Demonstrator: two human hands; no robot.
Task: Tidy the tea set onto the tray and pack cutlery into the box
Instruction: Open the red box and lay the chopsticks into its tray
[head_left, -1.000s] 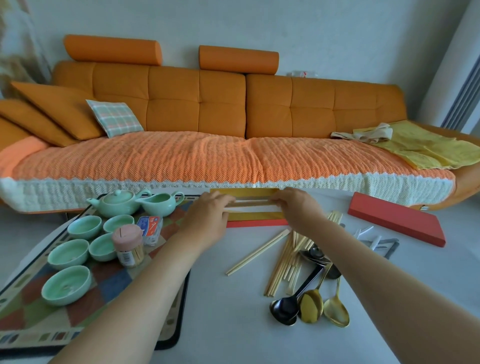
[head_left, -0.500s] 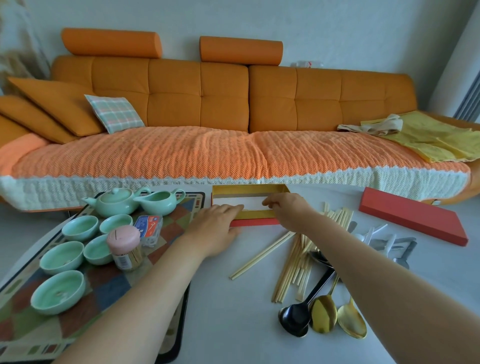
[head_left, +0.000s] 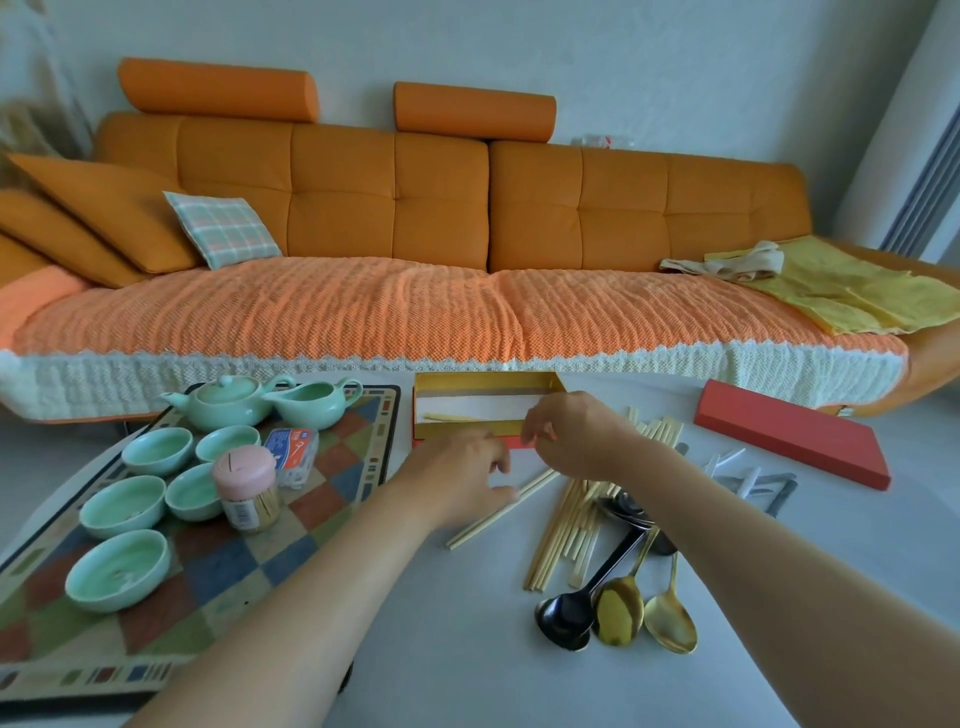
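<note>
A gold-lined box (head_left: 540, 383) with red sides stands open at the far middle of the white table, a pair of chopsticks (head_left: 451, 417) lying inside it. In front of the box, my left hand (head_left: 457, 478) lies over a loose chopstick pair (head_left: 480, 527) flat on the table, fingers loosely bent and touching it. My right hand (head_left: 576, 436) hovers at the box's front right corner, fingertips pointing down near the pair's far end. More chopsticks (head_left: 563, 540) and three spoons (head_left: 618, 608) lie to the right. Teapot (head_left: 223, 402), pitcher (head_left: 311, 405) and several green cups (head_left: 122, 506) sit on the checkered tray (head_left: 311, 519).
The red box lid (head_left: 789, 431) lies at the far right. White and grey utensils (head_left: 748, 475) rest beside it. A pink-capped toothpick jar (head_left: 247, 488) and a small packet (head_left: 292, 454) stand on the tray. An orange sofa (head_left: 441, 312) runs behind the table.
Both hands have drawn back from inside the box toward me, leaving chopsticks in it. My left hand now lies over the loose pair on the table.
</note>
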